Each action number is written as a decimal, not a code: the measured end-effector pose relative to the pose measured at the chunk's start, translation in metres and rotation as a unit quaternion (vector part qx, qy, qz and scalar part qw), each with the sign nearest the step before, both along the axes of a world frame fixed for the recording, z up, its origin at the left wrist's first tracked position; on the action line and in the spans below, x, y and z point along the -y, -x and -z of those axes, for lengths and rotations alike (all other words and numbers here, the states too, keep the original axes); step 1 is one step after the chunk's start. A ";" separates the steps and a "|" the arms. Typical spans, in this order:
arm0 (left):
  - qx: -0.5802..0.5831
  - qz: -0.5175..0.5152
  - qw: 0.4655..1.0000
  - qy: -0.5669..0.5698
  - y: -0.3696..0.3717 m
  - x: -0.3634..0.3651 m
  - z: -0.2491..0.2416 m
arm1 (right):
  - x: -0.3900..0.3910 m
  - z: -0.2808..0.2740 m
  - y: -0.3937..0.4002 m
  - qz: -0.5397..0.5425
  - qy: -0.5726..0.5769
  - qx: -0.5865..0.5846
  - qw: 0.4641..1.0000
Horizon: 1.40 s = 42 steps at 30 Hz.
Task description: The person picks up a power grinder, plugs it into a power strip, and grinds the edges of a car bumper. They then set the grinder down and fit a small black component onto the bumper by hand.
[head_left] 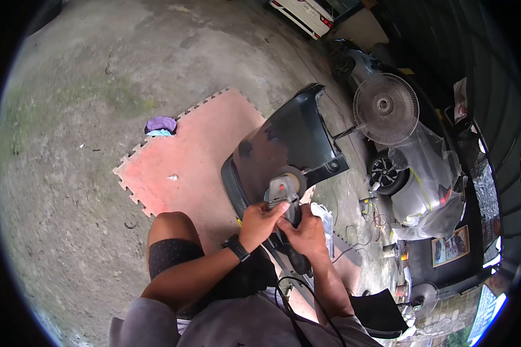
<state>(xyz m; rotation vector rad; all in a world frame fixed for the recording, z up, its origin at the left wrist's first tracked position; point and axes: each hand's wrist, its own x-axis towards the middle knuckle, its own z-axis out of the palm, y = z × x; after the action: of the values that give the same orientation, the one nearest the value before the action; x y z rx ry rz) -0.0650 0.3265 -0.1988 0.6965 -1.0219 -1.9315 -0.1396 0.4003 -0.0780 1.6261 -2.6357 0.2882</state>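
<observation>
A grey angle grinder (pixel 283 192) with a round disc (pixel 296 175) at its head lies over a dark car body panel (pixel 295 127), the disc right at the panel's surface near its lower edge. My left hand (pixel 259 224), with a black watch on the wrist, is wrapped round the grinder's front left side, thumb on top. My right hand (pixel 305 232) grips its body from the right. The grinder's dark rear part reaches down toward me between my arms. Dull reddish-brown patches show on the panel's left part. My fingers' undersides are hidden.
Pink foam mats (pixel 197 150) lie on the concrete floor, with a purple cloth (pixel 161 124) at their edge. A fan (pixel 385 108) stands to the right, near a car wrapped in plastic (pixel 425 179). A black cable (pixel 315 296) crosses in front of me.
</observation>
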 end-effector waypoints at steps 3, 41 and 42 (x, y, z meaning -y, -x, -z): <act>0.014 -0.001 1.000 -0.010 -0.002 0.002 0.007 | 0.004 0.007 0.003 -0.007 -0.005 0.044 0.999; 0.038 -0.011 0.999 -0.017 -0.024 -0.018 0.024 | -0.020 0.058 0.021 -0.059 0.032 0.123 0.990; 0.082 -0.002 0.996 0.043 -0.030 -0.022 0.027 | -0.028 0.059 0.019 -0.059 0.043 0.151 0.986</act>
<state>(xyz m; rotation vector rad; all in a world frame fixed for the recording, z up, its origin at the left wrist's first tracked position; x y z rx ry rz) -0.0345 0.3487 -0.2261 0.8178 -1.1969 -1.8376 -0.1583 0.4278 -0.1369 1.8448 -2.6877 0.6951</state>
